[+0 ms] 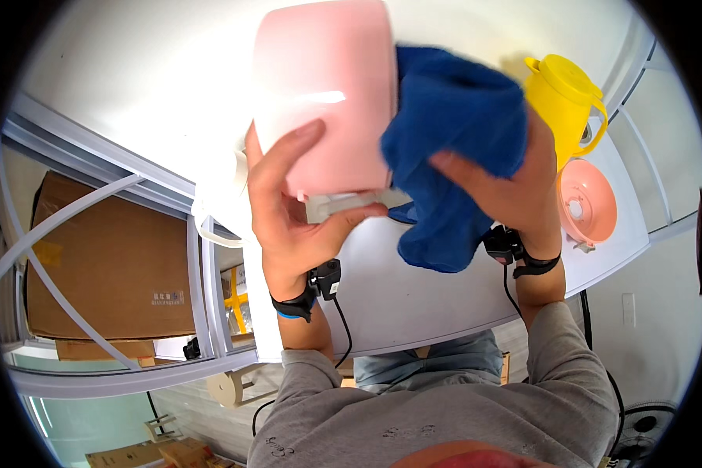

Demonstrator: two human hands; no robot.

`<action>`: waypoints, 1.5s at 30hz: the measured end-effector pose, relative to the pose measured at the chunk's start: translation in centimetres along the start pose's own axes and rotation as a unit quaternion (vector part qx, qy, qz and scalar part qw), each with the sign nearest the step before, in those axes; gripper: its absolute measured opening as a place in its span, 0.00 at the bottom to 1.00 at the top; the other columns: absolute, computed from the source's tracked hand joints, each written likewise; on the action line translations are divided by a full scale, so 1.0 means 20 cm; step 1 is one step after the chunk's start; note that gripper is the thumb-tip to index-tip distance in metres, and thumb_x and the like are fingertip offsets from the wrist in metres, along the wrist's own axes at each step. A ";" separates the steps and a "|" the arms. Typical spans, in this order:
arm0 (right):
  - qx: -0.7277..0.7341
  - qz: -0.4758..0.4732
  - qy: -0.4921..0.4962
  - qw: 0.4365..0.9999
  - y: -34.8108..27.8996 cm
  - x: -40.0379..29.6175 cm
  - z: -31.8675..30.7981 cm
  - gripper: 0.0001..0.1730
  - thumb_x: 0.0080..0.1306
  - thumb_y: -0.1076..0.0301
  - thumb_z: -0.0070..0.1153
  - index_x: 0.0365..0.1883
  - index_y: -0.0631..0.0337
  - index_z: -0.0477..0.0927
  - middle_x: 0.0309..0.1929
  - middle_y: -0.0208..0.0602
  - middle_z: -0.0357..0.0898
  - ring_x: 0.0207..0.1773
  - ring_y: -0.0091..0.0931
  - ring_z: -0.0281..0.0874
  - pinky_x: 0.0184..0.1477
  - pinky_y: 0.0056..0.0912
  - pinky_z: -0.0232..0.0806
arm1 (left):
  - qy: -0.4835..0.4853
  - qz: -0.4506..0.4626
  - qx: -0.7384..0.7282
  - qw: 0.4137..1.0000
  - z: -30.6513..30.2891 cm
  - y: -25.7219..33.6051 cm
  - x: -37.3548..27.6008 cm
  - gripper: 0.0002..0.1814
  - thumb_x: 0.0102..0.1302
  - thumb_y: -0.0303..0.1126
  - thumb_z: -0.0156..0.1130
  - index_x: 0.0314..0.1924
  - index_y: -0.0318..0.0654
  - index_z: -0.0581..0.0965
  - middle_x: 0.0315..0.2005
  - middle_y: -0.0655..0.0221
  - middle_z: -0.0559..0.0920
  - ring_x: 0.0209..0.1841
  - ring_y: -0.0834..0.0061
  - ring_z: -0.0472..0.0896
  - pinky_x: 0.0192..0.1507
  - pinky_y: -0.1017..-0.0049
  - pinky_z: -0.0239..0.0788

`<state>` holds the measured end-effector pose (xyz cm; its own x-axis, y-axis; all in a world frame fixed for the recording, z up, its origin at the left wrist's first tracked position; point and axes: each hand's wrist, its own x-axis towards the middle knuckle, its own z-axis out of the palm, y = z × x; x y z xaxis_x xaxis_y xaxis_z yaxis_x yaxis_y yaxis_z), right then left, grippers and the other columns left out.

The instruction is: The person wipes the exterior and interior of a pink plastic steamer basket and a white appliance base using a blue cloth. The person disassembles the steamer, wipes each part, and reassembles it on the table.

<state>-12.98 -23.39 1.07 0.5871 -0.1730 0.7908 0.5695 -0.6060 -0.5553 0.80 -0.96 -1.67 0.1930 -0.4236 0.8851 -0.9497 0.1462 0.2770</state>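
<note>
A glossy pink plastic container (327, 88), perhaps an appliance's housing, is held up over the white table in my left hand (298, 199). Its thumb and fingers grip the near side and lower edge. My right hand (509, 175) grips a bunched blue cloth (456, 117) against the container's right end, and part of the cloth hangs down. What that end looks like is hidden by the cloth. A pink round bowl-like part (588, 202) lies on the table to the right of my right hand, and a yellow lidded pitcher (561, 93) stands behind it.
A white pitcher-like vessel with a handle (219, 205) is at the left, partly behind my left hand. The white table's front edge (433, 342) runs before my body. Cables hang from devices on both wrists. Beyond the left frame is a large cardboard box (111, 257).
</note>
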 end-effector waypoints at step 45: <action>0.231 0.233 -0.002 0.945 0.08 0.00 0.01 0.31 0.71 0.57 0.77 0.67 0.63 0.82 0.53 0.33 0.90 0.53 0.21 0.87 0.56 0.27 0.79 | -0.071 -0.070 0.111 0.989 0.03 0.04 0.02 0.67 0.53 0.20 0.85 0.86 0.35 0.52 0.75 0.44 0.72 0.73 0.47 0.77 0.70 0.56 0.74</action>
<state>-11.90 -24.25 0.11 0.8378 -0.3345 0.4316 0.4378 -0.0608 -0.8970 -0.10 -1.45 -1.34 0.3054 -0.5490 0.7780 -0.9496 -0.1155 0.2912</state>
